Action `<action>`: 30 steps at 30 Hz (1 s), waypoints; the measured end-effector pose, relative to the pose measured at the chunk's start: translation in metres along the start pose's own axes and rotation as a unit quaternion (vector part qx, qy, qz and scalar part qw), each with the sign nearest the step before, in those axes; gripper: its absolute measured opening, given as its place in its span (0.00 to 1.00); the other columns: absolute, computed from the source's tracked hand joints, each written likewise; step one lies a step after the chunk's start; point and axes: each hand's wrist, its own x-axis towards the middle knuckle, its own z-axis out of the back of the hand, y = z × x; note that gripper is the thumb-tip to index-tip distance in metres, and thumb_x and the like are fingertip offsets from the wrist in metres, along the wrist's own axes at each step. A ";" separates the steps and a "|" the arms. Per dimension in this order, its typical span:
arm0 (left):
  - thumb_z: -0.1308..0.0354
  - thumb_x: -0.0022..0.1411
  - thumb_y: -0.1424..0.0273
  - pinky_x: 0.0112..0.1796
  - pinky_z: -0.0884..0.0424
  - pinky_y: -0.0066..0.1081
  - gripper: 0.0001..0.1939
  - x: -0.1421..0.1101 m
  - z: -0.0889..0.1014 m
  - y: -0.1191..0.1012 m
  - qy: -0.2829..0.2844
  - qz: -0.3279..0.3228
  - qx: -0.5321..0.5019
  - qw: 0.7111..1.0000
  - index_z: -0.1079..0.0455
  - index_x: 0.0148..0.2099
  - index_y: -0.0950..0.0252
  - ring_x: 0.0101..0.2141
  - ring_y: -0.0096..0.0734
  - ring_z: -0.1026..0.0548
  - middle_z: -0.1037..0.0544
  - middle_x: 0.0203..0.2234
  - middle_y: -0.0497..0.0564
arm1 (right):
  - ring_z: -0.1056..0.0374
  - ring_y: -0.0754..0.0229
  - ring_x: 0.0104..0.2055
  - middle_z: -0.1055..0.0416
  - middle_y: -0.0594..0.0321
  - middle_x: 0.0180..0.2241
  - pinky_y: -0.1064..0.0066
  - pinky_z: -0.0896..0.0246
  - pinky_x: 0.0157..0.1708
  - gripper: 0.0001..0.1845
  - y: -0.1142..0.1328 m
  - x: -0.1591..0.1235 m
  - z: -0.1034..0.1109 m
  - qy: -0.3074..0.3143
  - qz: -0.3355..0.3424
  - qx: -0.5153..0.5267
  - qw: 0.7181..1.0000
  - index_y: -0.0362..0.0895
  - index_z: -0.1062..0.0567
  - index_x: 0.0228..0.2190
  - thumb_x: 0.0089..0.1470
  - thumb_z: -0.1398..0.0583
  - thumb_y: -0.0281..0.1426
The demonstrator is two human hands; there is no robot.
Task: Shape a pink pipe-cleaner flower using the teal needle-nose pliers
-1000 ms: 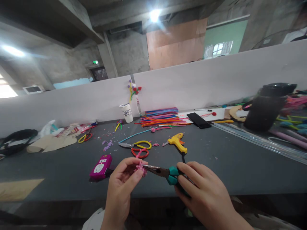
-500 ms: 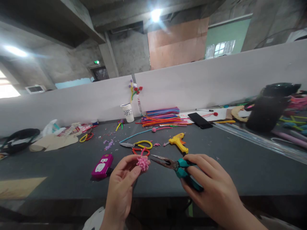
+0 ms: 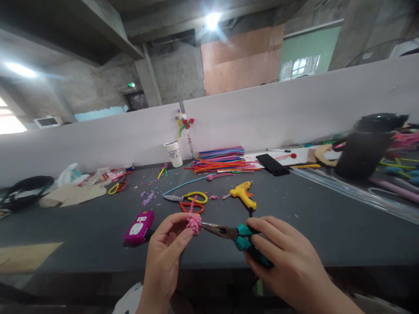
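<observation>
My left hand [image 3: 165, 253] pinches a small pink pipe-cleaner flower [image 3: 194, 223] between thumb and fingers, just above the near edge of the dark table [image 3: 81, 226]. My right hand [image 3: 284, 257] is wrapped round the teal handles of needle-nose pliers [image 3: 234, 233]. The plier tips point left and touch the pink flower. A pink stem curls up behind the flower.
Yellow-and-red scissors [image 3: 188, 200] and a yellow glue gun [image 3: 242, 195] lie just beyond my hands. A magenta device [image 3: 139, 226] sits to the left. Further back are a stack of coloured pipe cleaners [image 3: 222, 160], a paper cup [image 3: 173, 153], a phone [image 3: 271, 164] and a black jug [image 3: 365, 146].
Half a second ago the pliers were drawn back to the right, clear of the flower. Now their tips have come back left against it. My left hand holds steady.
</observation>
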 end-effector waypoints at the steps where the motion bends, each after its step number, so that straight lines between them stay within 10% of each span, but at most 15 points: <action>1: 0.32 0.50 0.71 0.34 0.27 0.23 0.07 0.000 0.000 0.000 0.000 -0.002 0.006 1.000 0.20 0.36 0.61 0.32 0.29 0.22 0.17 0.31 0.49 | 0.31 0.58 0.33 0.25 0.59 0.33 0.66 0.33 0.32 0.08 0.000 0.000 0.000 0.001 0.002 -0.002 1.000 0.45 0.30 0.24 0.54 0.45 0.26; 30: 0.32 0.48 0.69 0.32 0.27 0.25 0.07 0.000 -0.003 0.001 -0.015 -0.013 0.046 0.999 0.21 0.32 0.63 0.28 0.29 0.24 0.19 0.28 0.51 | 0.33 0.58 0.33 0.26 0.59 0.33 0.66 0.37 0.30 0.09 0.003 -0.002 -0.005 0.032 0.002 -0.025 0.999 0.45 0.31 0.24 0.52 0.46 0.24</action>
